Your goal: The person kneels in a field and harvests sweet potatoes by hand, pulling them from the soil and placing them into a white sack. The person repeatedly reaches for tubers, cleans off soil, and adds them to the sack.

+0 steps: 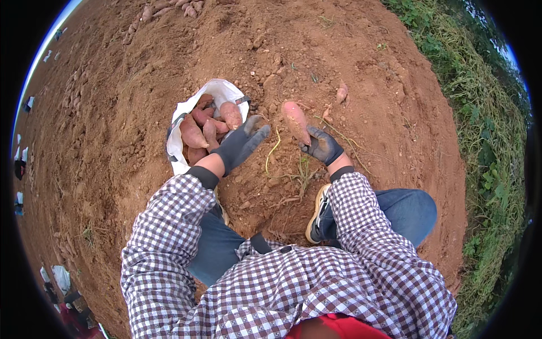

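My right hand [322, 145], in a dark work glove, grips the lower end of a large reddish sweet potato [295, 120], which points up and to the left above the soil. My left hand [244, 143], gloved too, is empty with its fingers apart, beside the right rim of a white sack [175, 146]. Several sweet potatoes [192, 132] lie inside that open sack; the left glove partly hides its near side. Thin roots and a yellowish vine stem [273, 152] lie on the ground between my hands.
Small sweet potatoes [341, 93] lie on the soil beyond my right hand. Other heaps of sweet potatoes [76, 91] are at the upper left. Green vines [487, 161] line the right side. Other people and a white bag [62, 279] are at the far left. My shoe [318, 216] is near the roots.
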Action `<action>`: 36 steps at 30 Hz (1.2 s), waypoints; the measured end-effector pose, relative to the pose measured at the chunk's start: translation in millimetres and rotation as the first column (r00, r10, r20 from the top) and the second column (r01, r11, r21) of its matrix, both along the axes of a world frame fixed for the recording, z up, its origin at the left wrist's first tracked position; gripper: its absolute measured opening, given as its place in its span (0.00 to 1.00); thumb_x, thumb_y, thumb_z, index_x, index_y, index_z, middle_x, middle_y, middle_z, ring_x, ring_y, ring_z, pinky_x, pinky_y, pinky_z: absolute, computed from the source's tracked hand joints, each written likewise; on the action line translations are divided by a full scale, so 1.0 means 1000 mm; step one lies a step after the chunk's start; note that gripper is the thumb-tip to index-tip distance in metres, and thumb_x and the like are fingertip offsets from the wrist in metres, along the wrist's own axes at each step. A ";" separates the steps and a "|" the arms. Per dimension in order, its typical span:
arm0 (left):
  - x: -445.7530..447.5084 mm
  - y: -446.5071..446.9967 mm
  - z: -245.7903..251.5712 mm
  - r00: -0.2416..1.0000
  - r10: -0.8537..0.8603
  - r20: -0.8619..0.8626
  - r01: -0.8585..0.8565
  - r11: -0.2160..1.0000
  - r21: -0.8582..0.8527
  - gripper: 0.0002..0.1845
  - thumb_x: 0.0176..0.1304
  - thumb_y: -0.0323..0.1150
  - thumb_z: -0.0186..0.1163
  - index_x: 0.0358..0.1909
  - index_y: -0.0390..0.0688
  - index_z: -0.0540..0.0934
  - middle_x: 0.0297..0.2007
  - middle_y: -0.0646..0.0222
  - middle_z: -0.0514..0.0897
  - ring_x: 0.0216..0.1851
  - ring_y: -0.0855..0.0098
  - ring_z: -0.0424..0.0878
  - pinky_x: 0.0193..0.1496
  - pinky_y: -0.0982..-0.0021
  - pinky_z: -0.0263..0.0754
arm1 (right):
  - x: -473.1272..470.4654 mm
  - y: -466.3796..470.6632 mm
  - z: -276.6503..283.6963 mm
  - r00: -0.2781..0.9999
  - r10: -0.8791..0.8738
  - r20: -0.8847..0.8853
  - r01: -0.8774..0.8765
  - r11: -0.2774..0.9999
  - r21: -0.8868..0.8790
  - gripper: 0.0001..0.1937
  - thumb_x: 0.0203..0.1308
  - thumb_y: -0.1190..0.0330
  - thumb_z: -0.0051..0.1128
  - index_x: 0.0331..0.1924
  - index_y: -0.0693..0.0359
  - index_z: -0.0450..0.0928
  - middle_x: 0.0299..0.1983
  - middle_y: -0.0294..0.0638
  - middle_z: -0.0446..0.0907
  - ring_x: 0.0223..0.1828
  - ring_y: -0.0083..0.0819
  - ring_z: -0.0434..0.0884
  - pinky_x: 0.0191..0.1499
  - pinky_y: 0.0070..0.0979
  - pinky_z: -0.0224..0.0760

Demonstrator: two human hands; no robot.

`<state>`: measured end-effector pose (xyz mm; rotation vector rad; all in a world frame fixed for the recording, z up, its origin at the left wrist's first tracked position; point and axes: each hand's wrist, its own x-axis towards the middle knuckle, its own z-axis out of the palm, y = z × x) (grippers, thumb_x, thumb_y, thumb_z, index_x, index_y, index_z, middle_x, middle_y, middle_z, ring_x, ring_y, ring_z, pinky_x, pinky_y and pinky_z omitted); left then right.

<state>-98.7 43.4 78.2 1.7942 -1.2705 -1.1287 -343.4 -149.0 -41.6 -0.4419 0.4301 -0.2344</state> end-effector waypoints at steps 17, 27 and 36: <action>-0.133 0.009 -0.034 0.939 0.261 -0.222 -0.281 0.958 -0.062 0.40 0.58 0.45 0.71 0.67 0.36 0.65 0.55 0.55 0.79 0.54 0.58 0.80 0.56 0.61 0.75 | -0.029 0.090 0.124 0.761 -0.499 -0.414 -0.460 0.034 -0.887 0.23 0.73 0.52 0.48 0.59 0.62 0.74 0.56 0.51 0.80 0.56 0.51 0.79 0.58 0.38 0.72; -0.143 0.022 -0.019 0.991 0.013 0.131 0.007 0.988 -0.152 0.50 0.53 0.53 0.72 0.69 0.33 0.60 0.58 0.42 0.76 0.59 0.47 0.77 0.60 0.57 0.71 | -0.022 0.065 0.101 0.776 -0.431 -0.461 -0.545 -0.090 -0.833 0.26 0.70 0.47 0.48 0.59 0.59 0.78 0.51 0.49 0.84 0.51 0.45 0.83 0.55 0.37 0.75; -0.133 0.009 -0.016 0.993 0.080 -0.090 -0.093 0.984 -0.153 0.40 0.66 0.57 0.58 0.66 0.34 0.66 0.55 0.38 0.78 0.56 0.44 0.78 0.57 0.56 0.73 | -0.022 0.046 0.086 0.620 -0.324 -0.714 -0.198 0.817 -0.542 0.29 0.72 0.47 0.49 0.67 0.59 0.70 0.59 0.41 0.78 0.54 0.33 0.79 0.56 0.28 0.72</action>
